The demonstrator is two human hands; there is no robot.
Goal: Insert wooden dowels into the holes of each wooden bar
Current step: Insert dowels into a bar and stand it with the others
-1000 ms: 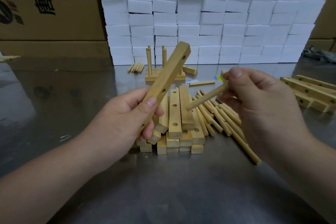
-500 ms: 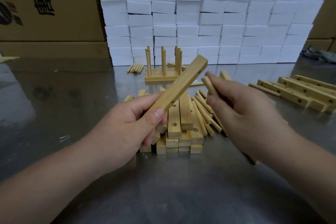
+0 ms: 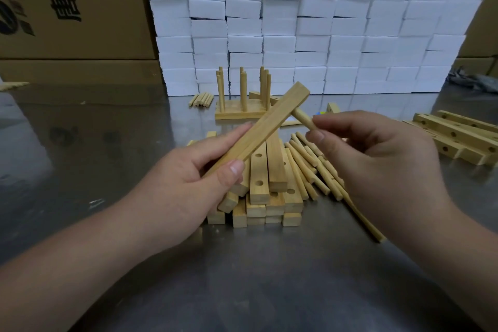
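The left hand (image 3: 194, 170) grips the lower end of a wooden bar (image 3: 264, 129), thumb pressed on its near face and fingers wrapped behind, so that the bar slants up and away over the pile of drilled bars (image 3: 266, 191) on the steel table (image 3: 242, 291). The right hand (image 3: 377, 159) pinches a single dowel (image 3: 303, 117) between thumb and forefinger, the other fingers loosely curled. The dowel's far tip meets the right side of the held bar near its upper end, where the hole itself is hidden from the camera.

The step in hand looks to be seating the first dowel in this bar. Whether the tip has already entered the hole cannot be told. The next move calls for lining the dowel square to the bar's drilled face and pushing it along its own axis while the left hand braces against the push.

Loose dowels (image 3: 310, 167) lie just right of the pile. A finished block with upright dowels (image 3: 242, 105) stands beyond the pile, and more drilled bars (image 3: 458, 137) lie well to its right.
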